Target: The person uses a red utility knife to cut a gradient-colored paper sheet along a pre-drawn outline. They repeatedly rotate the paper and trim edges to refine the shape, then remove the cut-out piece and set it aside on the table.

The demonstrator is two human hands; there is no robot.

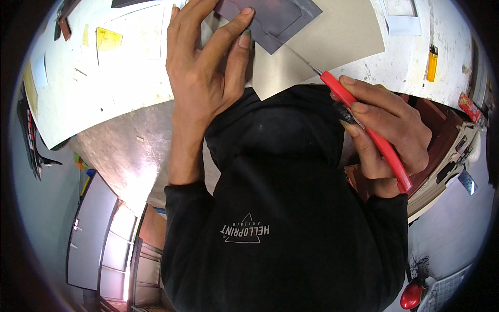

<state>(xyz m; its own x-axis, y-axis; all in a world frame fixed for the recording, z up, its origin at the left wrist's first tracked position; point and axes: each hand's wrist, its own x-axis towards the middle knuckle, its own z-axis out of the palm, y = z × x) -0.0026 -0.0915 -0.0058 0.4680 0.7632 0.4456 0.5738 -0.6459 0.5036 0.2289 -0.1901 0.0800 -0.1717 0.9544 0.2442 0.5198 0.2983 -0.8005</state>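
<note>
My right hand is closed round a red cutter knife with a black slider. Its thin metal blade points up and left, its tip by the lower corner of a dark grey sheet. My left hand lies with fingers extended at that sheet's left side, the forefinger and thumb tips resting on or beside it. A shinier dark piece lies on top of the sheet. Beneath is a larger beige-grey board, whose near corner overhangs the table edge.
The white table bends round in front of me. A yellow piece lies at left, a yellow lighter and a white frame-like piece at right. Past the right edge are a red packet and stacked sheets.
</note>
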